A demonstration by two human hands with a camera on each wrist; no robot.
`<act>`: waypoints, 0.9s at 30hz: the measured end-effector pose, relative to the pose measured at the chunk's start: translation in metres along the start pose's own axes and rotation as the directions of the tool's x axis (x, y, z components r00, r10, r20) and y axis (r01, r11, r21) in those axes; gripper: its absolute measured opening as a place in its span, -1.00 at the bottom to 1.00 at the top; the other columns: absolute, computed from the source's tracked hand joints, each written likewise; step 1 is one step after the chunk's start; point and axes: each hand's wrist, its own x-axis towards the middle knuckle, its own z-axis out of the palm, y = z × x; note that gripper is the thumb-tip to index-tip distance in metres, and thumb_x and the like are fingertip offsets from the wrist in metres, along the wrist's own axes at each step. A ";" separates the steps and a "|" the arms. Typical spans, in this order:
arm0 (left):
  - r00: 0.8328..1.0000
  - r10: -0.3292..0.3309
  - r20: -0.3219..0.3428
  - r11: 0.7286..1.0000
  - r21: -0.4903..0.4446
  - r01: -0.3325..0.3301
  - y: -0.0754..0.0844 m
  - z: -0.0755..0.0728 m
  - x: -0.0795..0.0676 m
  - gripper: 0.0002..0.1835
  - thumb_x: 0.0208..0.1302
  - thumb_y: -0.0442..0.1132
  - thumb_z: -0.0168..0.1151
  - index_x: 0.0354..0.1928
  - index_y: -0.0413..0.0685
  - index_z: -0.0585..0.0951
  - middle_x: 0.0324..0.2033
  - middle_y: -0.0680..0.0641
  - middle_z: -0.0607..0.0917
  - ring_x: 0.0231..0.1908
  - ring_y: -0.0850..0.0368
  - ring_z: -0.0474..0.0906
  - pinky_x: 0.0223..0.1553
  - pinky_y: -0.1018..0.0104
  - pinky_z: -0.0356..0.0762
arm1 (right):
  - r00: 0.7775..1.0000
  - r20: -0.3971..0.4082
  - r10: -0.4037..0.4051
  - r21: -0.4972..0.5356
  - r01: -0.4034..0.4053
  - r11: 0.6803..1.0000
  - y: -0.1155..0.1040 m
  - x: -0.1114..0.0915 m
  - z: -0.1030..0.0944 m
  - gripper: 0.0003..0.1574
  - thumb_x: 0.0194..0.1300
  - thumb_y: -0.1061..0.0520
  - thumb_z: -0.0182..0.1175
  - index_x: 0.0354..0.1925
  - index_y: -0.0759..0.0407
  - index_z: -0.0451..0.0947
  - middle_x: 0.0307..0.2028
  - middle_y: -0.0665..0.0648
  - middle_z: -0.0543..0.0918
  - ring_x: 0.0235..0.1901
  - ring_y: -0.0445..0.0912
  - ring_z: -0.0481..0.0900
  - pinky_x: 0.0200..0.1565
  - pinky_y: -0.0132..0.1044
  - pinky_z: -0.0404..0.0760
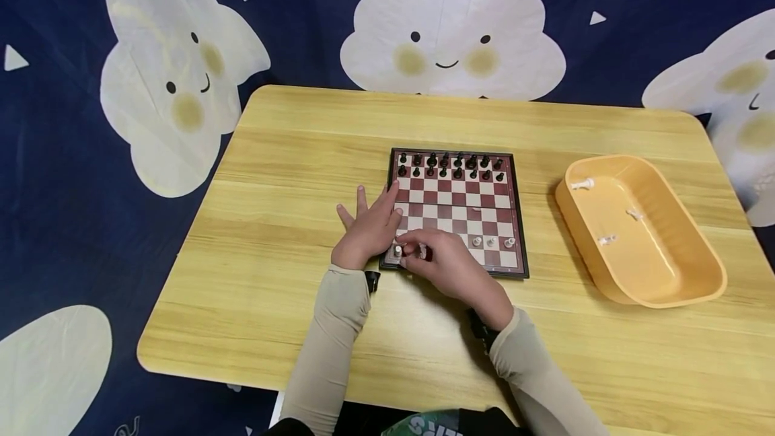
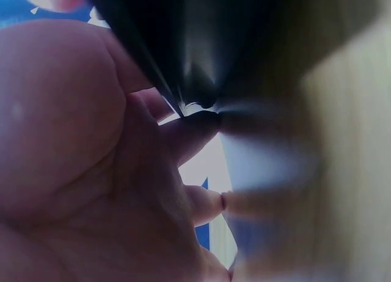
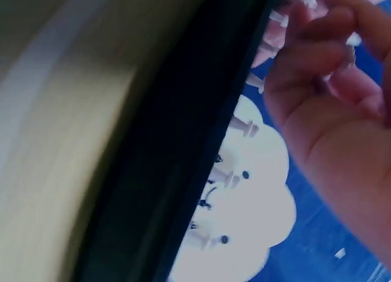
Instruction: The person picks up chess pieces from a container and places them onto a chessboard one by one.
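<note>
A folding chessboard (image 1: 451, 210) lies on the table, black chess pieces (image 1: 458, 173) in two rows along its far side. My left hand (image 1: 369, 227) rests along the board's left edge, its fingers straight and spread. Over the near left part of the board my right hand (image 1: 445, 261) curls its thumb and fingers, and a white chess piece (image 3: 350, 54) shows within their curl. A white piece (image 1: 397, 251) stands in the near left corner, beside the right fingertips. More white pieces (image 1: 491, 242) stand near the right side; the hand hides part of the near rows.
To the right of the board is an orange plastic bin (image 1: 654, 296) with a few white pieces (image 1: 634, 214) inside. The wooden table (image 1: 272, 221) stands against a dark blue cloth (image 1: 303, 19) printed with clouds.
</note>
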 end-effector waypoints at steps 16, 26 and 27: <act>1.000 -0.008 -0.004 1.000 0.001 0.008 0.001 -0.001 -0.001 -0.36 0.69 0.05 -0.31 0.68 0.32 -0.13 0.63 0.04 -0.01 0.55 -0.21 -0.68 0.31 -0.44 -0.85 | 0.987 0.130 0.093 0.662 -0.156 0.733 0.011 -0.010 -0.029 -0.61 0.59 0.26 0.06 0.20 0.51 0.57 0.10 0.51 0.65 -0.06 0.06 0.78 0.02 -0.07 0.73; 1.000 0.001 -0.003 1.000 0.008 -0.001 0.001 -0.001 0.000 -0.37 0.70 0.04 -0.33 0.68 0.32 -0.15 0.63 0.02 -0.01 0.55 -0.23 -0.67 0.31 -0.45 -0.83 | 0.992 -0.075 0.099 0.196 -0.083 0.977 0.006 -0.009 -0.011 -0.78 0.42 0.17 0.32 -0.06 0.23 0.79 -0.18 0.10 0.80 -0.26 -0.14 0.64 -0.16 -0.25 0.63; 1.000 0.002 -0.003 1.000 0.009 -0.002 0.001 -0.001 0.000 -0.37 0.70 0.04 -0.33 0.68 0.32 -0.15 0.63 0.02 -0.01 0.55 -0.23 -0.67 0.31 -0.45 -0.83 | 0.992 -0.087 0.089 0.137 -0.077 0.988 0.006 -0.009 -0.009 -0.80 0.40 0.17 0.34 -0.07 0.21 0.80 -0.20 0.06 0.80 -0.27 -0.15 0.65 -0.16 -0.23 0.64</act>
